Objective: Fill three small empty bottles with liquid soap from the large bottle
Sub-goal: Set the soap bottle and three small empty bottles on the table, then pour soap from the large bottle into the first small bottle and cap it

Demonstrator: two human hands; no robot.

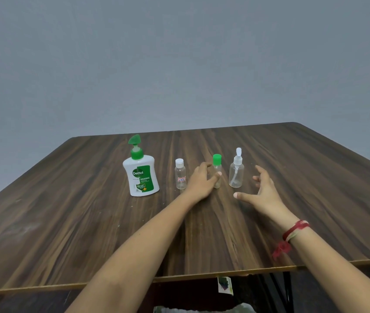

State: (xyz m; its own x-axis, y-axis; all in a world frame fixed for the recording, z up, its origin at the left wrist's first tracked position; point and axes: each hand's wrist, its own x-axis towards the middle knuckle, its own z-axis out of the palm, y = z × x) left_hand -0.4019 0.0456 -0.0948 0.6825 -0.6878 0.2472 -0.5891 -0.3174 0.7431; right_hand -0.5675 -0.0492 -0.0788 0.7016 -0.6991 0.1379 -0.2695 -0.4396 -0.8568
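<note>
A large white soap bottle (pixel 141 175) with a green pump and green label stands upright left of centre on the table. To its right stand three small clear bottles in a row: one with a white cap (pixel 180 174), one with a green cap (pixel 217 168), one with a white spray head (pixel 236 170). My left hand (pixel 202 180) wraps around the green-capped bottle, thumb and fingers on its body, and hides part of it. My right hand (pixel 262 188) hovers just right of the spray bottle with fingers spread, holding nothing.
The dark wood-grain table (pixel 66 222) ends at a near edge across the bottom of the view and meets a plain grey wall at the back. A red thread band sits on my right wrist (pixel 294 230).
</note>
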